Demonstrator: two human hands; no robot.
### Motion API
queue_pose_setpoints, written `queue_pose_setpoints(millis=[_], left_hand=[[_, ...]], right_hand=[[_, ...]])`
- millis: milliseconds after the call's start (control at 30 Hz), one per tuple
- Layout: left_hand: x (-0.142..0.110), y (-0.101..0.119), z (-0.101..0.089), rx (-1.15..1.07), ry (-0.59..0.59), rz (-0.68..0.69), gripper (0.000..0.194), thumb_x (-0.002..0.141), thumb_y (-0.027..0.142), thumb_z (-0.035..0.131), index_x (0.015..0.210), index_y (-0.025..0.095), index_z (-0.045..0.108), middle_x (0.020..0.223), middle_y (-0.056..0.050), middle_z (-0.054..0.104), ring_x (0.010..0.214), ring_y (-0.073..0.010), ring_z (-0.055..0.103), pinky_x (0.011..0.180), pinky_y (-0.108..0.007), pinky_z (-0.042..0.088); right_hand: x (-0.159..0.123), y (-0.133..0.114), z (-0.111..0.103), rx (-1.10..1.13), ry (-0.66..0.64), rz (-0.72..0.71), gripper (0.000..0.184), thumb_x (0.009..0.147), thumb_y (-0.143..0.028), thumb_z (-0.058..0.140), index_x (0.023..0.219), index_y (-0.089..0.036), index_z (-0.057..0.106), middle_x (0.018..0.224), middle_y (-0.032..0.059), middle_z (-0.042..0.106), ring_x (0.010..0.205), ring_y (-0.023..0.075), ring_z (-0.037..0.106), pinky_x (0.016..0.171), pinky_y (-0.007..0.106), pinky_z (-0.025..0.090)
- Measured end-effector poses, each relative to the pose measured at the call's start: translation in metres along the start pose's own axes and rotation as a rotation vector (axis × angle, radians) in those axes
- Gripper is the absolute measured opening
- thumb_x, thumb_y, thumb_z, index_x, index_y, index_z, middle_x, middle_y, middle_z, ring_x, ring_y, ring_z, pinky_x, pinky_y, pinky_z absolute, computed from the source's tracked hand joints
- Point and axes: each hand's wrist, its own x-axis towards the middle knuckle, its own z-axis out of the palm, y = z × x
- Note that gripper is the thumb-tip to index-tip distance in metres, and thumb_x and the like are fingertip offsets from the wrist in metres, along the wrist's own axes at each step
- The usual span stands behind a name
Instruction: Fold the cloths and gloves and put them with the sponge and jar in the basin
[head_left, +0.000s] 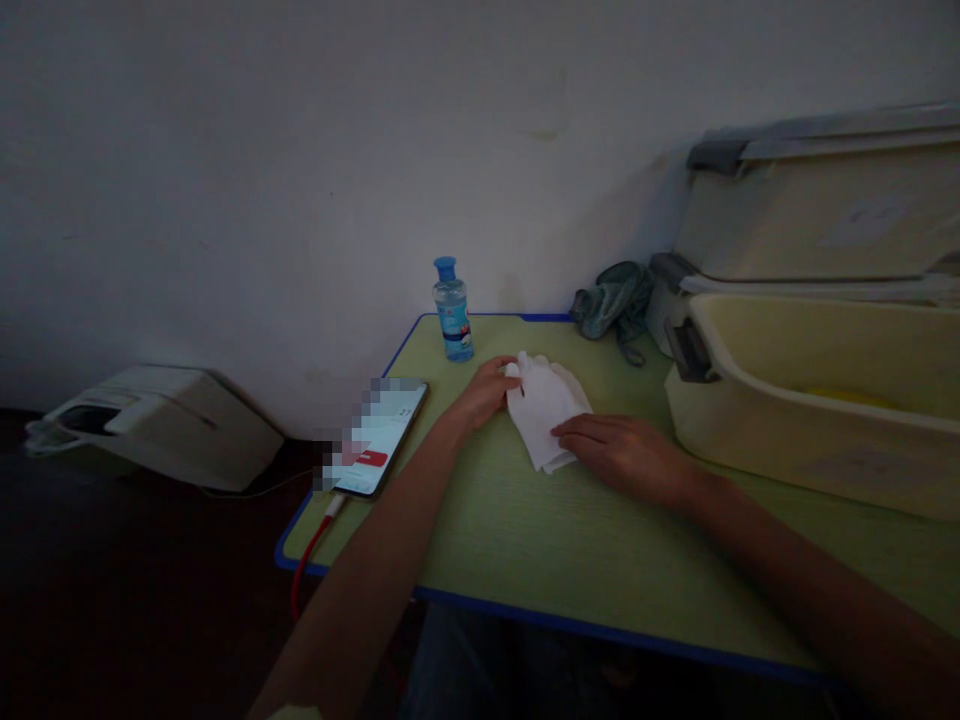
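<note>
A white tissue or cloth (543, 404) lies crumpled on the green table (525, 540). My left hand (486, 390) pinches its upper left corner with closed fingers. My right hand (619, 452) lies flat on its lower right edge, fingers stretched out and pressing it down. A small clear bottle with a blue cap (452, 309) stands upright just behind the left hand, near the wall.
A phone (377, 437) with a lit screen lies at the table's left edge, a red cable (311, 553) hanging from it. Cream plastic bins (810, 400) fill the right side. A grey-green cloth (613, 300) sits at the back. A white box (150, 425) rests on the floor, left.
</note>
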Motion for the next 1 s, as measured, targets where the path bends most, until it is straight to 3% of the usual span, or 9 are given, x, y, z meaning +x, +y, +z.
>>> queue_pose_setpoints(millis=[200,600,700,867,1000], left_hand=[[0.000,-0.003,0.000,0.052,0.006,0.015,0.027,0.071,0.001,0.052,0.095,0.012,0.052,0.061,0.003,0.059,0.050,-0.0074,0.056,0.053,-0.019,0.045],[0.008,-0.013,-0.001,0.247,-0.004,0.141,0.049,0.060,-0.006,0.049,0.104,0.016,0.046,0.058,0.007,0.057,0.047,-0.0089,0.052,0.050,-0.018,0.038],[0.014,-0.016,-0.002,0.336,0.045,0.230,0.050,0.060,-0.006,0.049,0.104,0.017,0.046,0.069,0.004,0.060,0.054,-0.0097,0.055,0.056,-0.021,0.042],[0.020,-0.028,-0.007,0.615,0.145,0.494,0.052,0.060,-0.006,0.053,0.106,0.018,0.047,0.090,-0.003,0.059,0.080,-0.0139,0.057,0.074,-0.028,0.046],[0.020,-0.034,-0.010,0.715,0.197,0.589,0.045,0.062,-0.003,0.057,0.102,0.017,0.051,0.104,-0.007,0.055,0.086,-0.0154,0.055,0.079,-0.032,0.047]], right_hand=[[0.000,0.003,-0.009,0.032,-0.027,0.030,0.019,0.085,-0.015,0.044,0.086,-0.013,0.063,0.088,0.0105,0.069,0.079,0.0190,0.064,0.072,0.031,0.052],[0.000,0.003,-0.006,0.154,-0.251,0.017,0.020,0.084,-0.012,0.046,0.094,-0.014,0.063,0.093,0.0092,0.067,0.085,0.0188,0.062,0.075,0.031,0.049],[0.000,0.003,-0.005,0.182,-0.252,0.019,0.022,0.085,-0.013,0.044,0.095,-0.014,0.063,0.096,0.0097,0.067,0.087,0.0193,0.061,0.076,0.032,0.049],[0.001,0.003,-0.008,0.242,-0.251,0.019,0.025,0.085,-0.012,0.043,0.101,-0.014,0.062,0.099,0.0096,0.067,0.090,0.0189,0.061,0.078,0.032,0.048],[0.001,0.004,-0.013,0.206,-0.279,0.046,0.025,0.081,-0.012,0.049,0.102,-0.015,0.061,0.101,0.0089,0.066,0.092,0.0202,0.060,0.081,0.034,0.047]])
